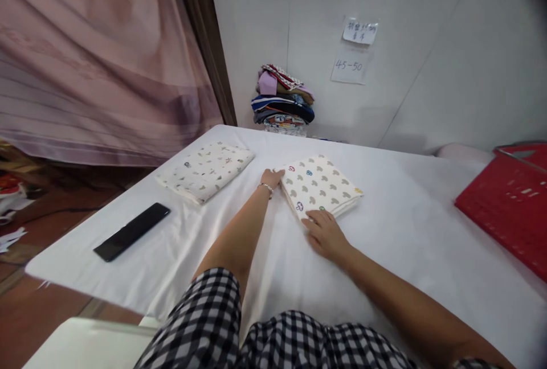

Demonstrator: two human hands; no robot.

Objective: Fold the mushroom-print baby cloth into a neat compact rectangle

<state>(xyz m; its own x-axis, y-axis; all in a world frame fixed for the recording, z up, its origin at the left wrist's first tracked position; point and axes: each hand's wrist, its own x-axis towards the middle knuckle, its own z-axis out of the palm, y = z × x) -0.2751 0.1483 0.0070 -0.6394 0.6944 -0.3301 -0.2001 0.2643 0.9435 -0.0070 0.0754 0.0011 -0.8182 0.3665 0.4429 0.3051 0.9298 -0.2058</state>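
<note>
A folded white cloth with grey mushroom prints [318, 184] lies in front of me on the white-covered table [384, 232]. My left hand [272, 179] is at its left corner, the fingers closed on the edge. At the near edge rests my right hand [327, 233], fingers spread and touching the cloth. Another folded white cloth with small prints [207, 169] lies flat to the left, apart from both hands.
A black phone-like slab [132, 232] lies near the table's left edge. On the right is a red basket [508, 204]. Stacked folded fabrics [284, 101] stand beyond the far edge, by the wall with paper signs [349, 67]. A pink curtain [98, 61] hangs at left.
</note>
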